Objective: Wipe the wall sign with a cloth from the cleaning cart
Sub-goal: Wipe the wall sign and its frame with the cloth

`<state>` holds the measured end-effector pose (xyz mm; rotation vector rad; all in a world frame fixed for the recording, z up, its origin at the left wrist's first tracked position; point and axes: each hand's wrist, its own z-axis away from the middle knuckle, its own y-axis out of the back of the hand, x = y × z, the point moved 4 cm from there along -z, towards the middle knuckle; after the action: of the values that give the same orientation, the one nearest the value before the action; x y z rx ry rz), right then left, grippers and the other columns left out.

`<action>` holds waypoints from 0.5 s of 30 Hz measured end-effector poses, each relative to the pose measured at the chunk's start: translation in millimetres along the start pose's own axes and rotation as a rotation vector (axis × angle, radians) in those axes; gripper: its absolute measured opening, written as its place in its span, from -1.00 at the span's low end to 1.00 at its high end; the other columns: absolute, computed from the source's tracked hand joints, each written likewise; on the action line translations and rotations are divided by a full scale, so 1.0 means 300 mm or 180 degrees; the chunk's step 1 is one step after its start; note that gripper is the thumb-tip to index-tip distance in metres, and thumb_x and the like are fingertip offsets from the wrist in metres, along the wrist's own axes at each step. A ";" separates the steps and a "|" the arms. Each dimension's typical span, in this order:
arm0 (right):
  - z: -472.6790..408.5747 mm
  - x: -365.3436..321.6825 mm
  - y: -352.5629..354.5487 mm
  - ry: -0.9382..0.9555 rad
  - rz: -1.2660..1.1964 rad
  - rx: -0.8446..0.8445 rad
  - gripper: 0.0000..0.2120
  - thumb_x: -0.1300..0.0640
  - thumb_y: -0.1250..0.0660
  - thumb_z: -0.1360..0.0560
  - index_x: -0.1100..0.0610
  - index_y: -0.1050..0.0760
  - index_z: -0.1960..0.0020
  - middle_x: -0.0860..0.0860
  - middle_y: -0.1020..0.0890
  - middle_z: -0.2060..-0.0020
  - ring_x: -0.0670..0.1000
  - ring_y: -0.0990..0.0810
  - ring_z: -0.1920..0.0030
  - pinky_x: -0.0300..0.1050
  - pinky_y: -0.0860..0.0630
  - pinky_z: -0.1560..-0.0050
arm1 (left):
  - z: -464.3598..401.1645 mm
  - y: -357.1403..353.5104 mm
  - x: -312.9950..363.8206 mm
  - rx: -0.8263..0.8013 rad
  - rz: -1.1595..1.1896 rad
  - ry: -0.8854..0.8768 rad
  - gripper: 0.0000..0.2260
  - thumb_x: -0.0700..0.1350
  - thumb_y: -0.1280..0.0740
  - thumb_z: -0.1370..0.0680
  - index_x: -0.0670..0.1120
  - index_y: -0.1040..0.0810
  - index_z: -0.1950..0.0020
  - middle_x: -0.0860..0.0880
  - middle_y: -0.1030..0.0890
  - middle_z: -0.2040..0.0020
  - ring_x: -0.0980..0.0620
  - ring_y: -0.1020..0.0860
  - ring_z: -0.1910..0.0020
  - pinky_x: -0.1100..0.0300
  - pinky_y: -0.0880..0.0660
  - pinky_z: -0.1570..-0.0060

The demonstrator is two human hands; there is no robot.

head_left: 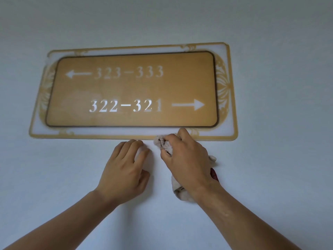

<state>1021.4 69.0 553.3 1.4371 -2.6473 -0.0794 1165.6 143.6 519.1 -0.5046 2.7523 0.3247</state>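
Your right hand [187, 159] has its grip clamped on a bunched pale cloth [163, 143], pressing it against the lower edge of the gold wall sign [133, 91], below the "322-321" line. The cloth's loose end hangs under your wrist. Your left hand [124, 170] rests on the white wall [270, 159] just beneath the sign, fingers relaxed and holding nothing, just beside the cloth
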 end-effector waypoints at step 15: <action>-0.133 -0.590 -0.331 0.0308 -0.0079 -0.0606 -0.90 0.07 -0.28 -0.60 0.05 -0.50 -0.08 -0.01 -0.37 0.06 0.10 -0.52 0.26 -0.06 -0.34 0.34 | 0.274 0.173 -0.573 -0.0360 -0.0493 0.0523 -0.66 -0.14 -0.27 -0.36 -0.21 -0.60 -0.08 -0.21 -0.57 -0.15 -0.25 -0.52 -0.12 -0.06 -0.42 -0.19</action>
<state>1204.9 163.9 566.8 1.3760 -2.4698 -0.2507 1320.4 265.9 512.3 -0.8022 2.8403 0.4195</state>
